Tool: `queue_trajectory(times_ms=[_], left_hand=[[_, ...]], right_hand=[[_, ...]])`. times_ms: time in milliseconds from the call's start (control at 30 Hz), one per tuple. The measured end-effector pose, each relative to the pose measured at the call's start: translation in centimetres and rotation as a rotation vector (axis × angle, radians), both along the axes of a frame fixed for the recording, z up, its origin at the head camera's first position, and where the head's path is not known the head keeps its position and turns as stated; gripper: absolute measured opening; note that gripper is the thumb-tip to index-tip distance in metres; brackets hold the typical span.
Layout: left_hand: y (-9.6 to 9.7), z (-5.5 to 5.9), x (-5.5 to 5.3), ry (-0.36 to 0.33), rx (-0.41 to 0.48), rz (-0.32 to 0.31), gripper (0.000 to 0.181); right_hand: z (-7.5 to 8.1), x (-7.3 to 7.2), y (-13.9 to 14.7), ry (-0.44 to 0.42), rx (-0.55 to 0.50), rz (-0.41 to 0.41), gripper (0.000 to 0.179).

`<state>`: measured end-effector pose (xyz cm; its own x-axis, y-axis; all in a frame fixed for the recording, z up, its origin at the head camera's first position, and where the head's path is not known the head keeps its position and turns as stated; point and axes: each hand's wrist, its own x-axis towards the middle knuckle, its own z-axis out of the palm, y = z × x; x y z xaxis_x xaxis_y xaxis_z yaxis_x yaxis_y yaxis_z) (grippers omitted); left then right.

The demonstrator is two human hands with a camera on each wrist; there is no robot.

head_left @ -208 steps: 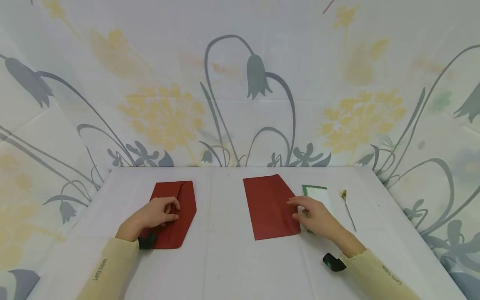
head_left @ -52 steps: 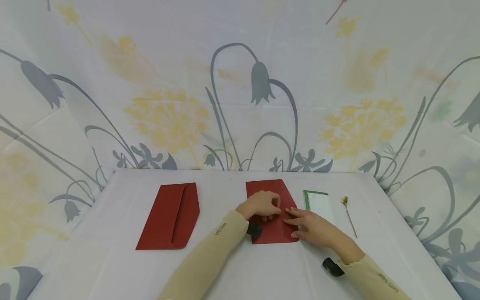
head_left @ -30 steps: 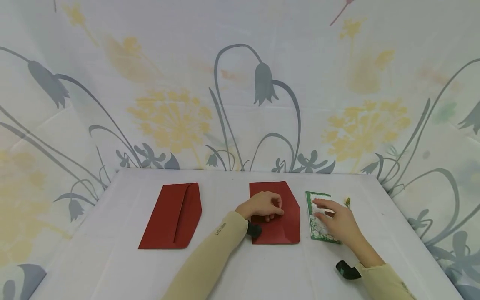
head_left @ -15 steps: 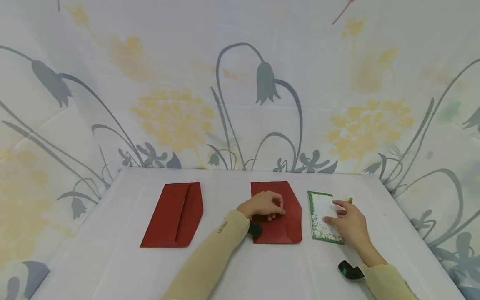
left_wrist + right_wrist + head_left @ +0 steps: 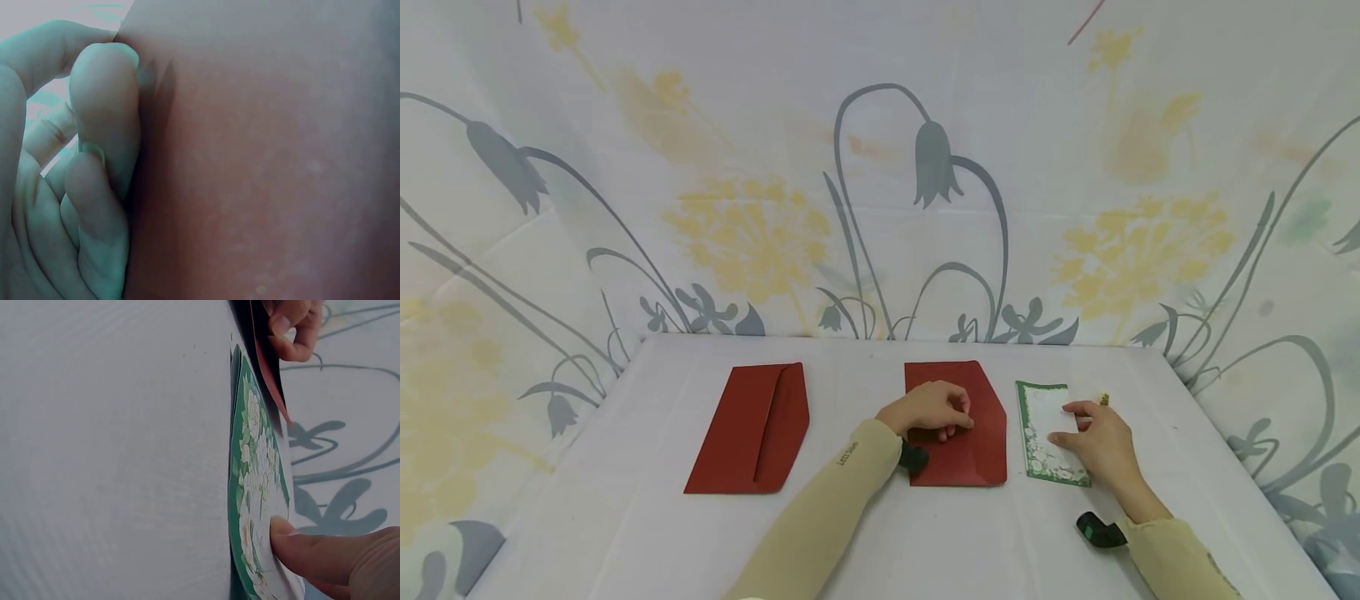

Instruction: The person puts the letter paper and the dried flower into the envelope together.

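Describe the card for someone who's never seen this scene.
On the white table, look right of the two red envelopes. The card lies there with the right hand at its right edge. Unlike the plain envelopes, it is white inside a green, flowered border.

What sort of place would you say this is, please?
Probably a staged recording corner: a white table, a flower-print backdrop on three sides, and a black device at each wrist.

Soft, even light covers the flat white tabletop; the hazy left wrist view blurs the red paper envelope, and the right wrist view looks dim.
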<state>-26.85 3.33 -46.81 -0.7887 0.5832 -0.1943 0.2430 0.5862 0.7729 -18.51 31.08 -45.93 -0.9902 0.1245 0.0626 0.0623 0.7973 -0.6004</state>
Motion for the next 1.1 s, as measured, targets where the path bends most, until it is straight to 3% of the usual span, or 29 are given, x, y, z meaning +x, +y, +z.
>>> queue_trajectory(times_ms=[167, 533, 667, 933, 1100], left_hand=[[-0.1, -0.2, 0.0, -0.004, 0.008, 0.004, 0.017], [0.0, -0.2, 0.1, 0.004, 0.005, 0.008, 0.016], [0.0, -0.2, 0.1, 0.002, 0.013, 0.004, 0.016], [0.0, -0.2, 0.0, -0.003, 0.016, 0.003, 0.015], [0.0, -0.2, 0.0, -0.019, 0.030, 0.005, 0.014]], right_hand=[[0.1, 0.0, -0.1, -0.027, -0.009, -0.014, 0.049], [0.3, 0.3, 1.0, -0.034, -0.012, -0.001, 0.052], [0.8, 0.4, 1.7, -0.067, -0.059, 0.028, 0.050], [1.4, 0.2, 2.2, -0.130, -0.103, -0.014, 0.042], [1.9, 0.4, 2.4, -0.144, -0.143, 0.015, 0.045]])
